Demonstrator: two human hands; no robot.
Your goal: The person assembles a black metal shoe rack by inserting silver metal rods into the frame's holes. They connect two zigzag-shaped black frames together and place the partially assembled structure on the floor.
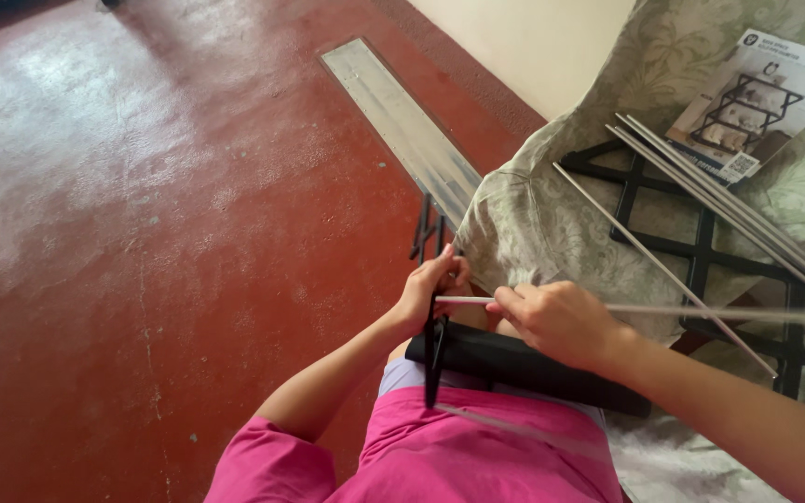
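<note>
My left hand (432, 287) grips the top of a black plastic frame piece (434, 359) that stands upright across my lap. My right hand (556, 319) pinches a thin silver metal rod (701, 311), whose near end meets the frame by my left fingers. The rod runs off to the right edge. A rolled black bundle (524, 368) lies across my knees under my right wrist. I am wearing pink clothing (477, 456).
A pale floral cloth (552, 214) covers the seat on the right and bears a black grid frame (701, 251), several loose silver rods (738, 210) and a printed instruction sheet (747, 102). More black frame parts (426, 228) stand beside a metal strip (402, 116) set in the red floor (142, 233).
</note>
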